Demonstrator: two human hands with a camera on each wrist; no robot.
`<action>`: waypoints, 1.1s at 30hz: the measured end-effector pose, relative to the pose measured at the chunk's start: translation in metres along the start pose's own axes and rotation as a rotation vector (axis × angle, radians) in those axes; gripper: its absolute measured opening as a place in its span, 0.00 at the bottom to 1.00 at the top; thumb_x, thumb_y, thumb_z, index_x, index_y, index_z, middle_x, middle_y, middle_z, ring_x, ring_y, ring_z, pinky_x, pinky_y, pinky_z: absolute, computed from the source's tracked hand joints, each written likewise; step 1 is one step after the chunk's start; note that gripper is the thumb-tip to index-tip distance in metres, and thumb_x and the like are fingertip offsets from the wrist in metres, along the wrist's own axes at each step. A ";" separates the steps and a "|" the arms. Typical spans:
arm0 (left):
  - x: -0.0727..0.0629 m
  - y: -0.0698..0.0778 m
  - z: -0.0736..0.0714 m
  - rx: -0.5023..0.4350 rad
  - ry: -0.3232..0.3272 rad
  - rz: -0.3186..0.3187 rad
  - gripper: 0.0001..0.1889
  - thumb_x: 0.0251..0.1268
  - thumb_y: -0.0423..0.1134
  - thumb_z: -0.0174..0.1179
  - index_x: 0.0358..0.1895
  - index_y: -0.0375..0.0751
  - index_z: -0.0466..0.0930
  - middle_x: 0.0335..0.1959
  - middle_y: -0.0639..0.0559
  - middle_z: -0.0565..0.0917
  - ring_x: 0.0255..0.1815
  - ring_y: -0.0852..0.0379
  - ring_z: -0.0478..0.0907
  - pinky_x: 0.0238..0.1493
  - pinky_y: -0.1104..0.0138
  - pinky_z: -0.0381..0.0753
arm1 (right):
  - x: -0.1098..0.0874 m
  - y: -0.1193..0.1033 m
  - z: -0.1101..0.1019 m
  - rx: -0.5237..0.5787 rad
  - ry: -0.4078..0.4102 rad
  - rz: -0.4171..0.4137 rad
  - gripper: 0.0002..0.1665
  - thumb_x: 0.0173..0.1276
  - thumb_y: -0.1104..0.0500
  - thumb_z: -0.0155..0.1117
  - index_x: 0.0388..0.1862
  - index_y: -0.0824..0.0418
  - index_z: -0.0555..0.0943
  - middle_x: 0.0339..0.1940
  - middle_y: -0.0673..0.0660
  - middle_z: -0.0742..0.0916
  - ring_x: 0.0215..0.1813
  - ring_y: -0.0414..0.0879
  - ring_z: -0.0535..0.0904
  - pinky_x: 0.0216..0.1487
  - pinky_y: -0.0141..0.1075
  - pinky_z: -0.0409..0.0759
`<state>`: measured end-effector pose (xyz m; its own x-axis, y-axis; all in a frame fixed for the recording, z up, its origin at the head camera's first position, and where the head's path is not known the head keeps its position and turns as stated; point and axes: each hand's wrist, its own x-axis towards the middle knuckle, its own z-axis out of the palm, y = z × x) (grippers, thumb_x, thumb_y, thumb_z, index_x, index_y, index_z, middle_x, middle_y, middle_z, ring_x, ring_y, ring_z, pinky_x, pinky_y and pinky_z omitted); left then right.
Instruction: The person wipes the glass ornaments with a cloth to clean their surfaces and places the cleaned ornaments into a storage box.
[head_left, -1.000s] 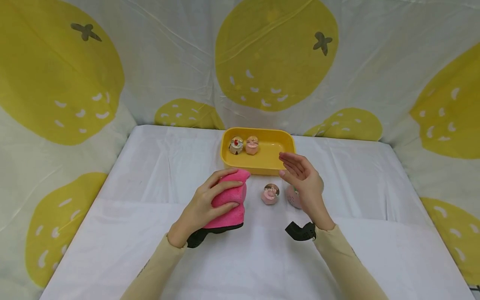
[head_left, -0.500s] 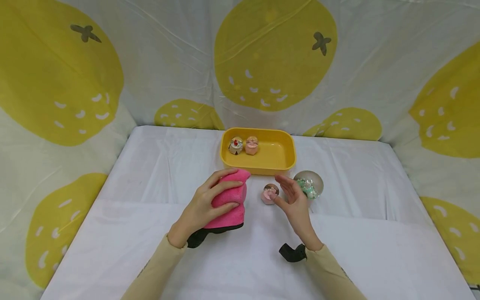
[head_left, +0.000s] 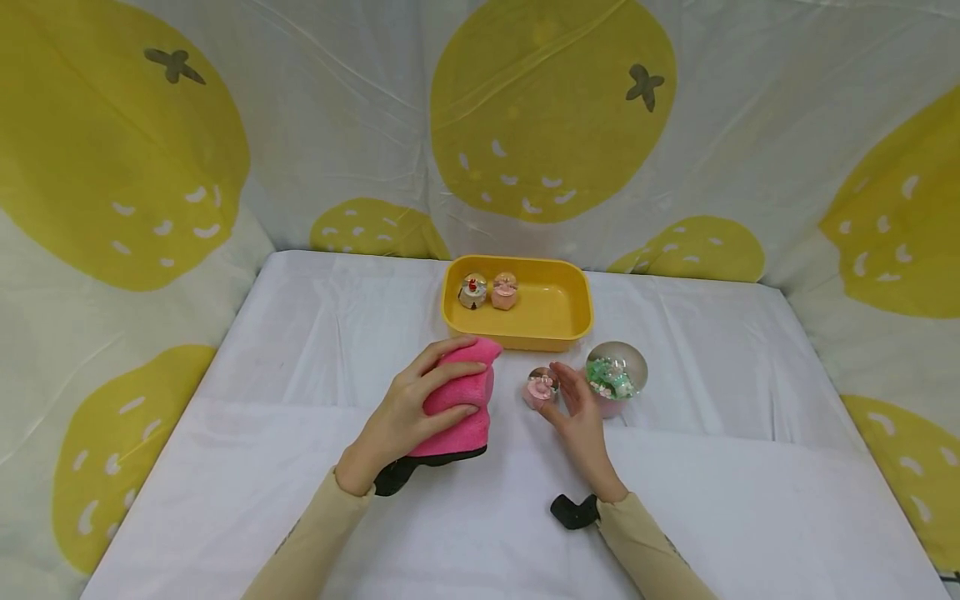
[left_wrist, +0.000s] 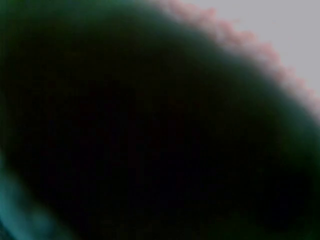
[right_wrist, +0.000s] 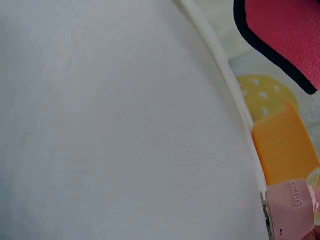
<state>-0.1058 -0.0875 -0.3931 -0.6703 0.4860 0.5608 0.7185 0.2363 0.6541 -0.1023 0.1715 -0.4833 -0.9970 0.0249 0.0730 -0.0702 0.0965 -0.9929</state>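
Observation:
My left hand point(head_left: 408, 412) grips a folded pink cloth point(head_left: 467, 392) with black edging. The left wrist view is mostly dark, with pink fuzz point(left_wrist: 250, 45) at its upper right. My right hand point(head_left: 581, 421) holds a small pink snow globe point(head_left: 538, 390) at its right side, thumb in front and fingers behind. The globe's pink base point(right_wrist: 291, 210), lettered CACTUS, stands on the white cloth in the right wrist view. Just right of the hand stands a larger snow globe point(head_left: 617, 372) with green figures and a pink base.
A yellow tray point(head_left: 517, 342) stands at the back, its left part holding a cherry-topped small globe point(head_left: 472, 292) and a pink small globe point(head_left: 504, 292). White cloth point(head_left: 315, 358) covers the table. Behind hangs a lemon-patterned curtain point(head_left: 360, 108).
My right hand has moved left and toward me, from in front of the larger snow globe to the small one, and closed around its side. The left hand and pink cloth stay put.

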 end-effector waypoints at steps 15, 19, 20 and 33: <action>0.000 0.000 0.000 0.007 -0.017 -0.004 0.25 0.54 0.32 0.70 0.58 0.43 0.76 0.67 0.46 0.66 0.64 0.48 0.66 0.52 0.59 0.78 | 0.006 0.017 0.002 -0.211 0.022 0.084 0.32 0.58 0.73 0.67 0.62 0.74 0.69 0.62 0.69 0.73 0.66 0.59 0.68 0.66 0.44 0.65; 0.000 -0.001 0.000 0.009 -0.016 -0.009 0.26 0.54 0.33 0.70 0.58 0.43 0.76 0.67 0.46 0.66 0.64 0.49 0.65 0.52 0.59 0.78 | 0.006 0.017 0.002 -0.248 0.044 0.061 0.32 0.54 0.76 0.69 0.58 0.77 0.71 0.59 0.71 0.76 0.63 0.60 0.72 0.62 0.43 0.70; 0.000 -0.001 0.000 0.010 -0.015 -0.011 0.26 0.54 0.33 0.70 0.58 0.44 0.76 0.67 0.47 0.66 0.64 0.49 0.65 0.52 0.60 0.78 | 0.006 0.017 0.003 -0.256 0.049 0.057 0.31 0.53 0.76 0.69 0.58 0.76 0.72 0.59 0.70 0.76 0.62 0.59 0.72 0.62 0.43 0.70; 0.001 -0.004 0.002 0.007 0.009 -0.053 0.26 0.53 0.32 0.71 0.58 0.44 0.76 0.67 0.47 0.66 0.64 0.51 0.66 0.55 0.59 0.77 | 0.001 -0.024 -0.002 -0.132 -0.018 0.111 0.30 0.56 0.72 0.70 0.58 0.72 0.72 0.56 0.66 0.76 0.59 0.57 0.73 0.62 0.44 0.70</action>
<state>-0.1091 -0.0860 -0.3966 -0.7093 0.4647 0.5300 0.6831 0.2676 0.6795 -0.1015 0.1710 -0.4596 -0.9989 0.0250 -0.0389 0.0435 0.2243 -0.9735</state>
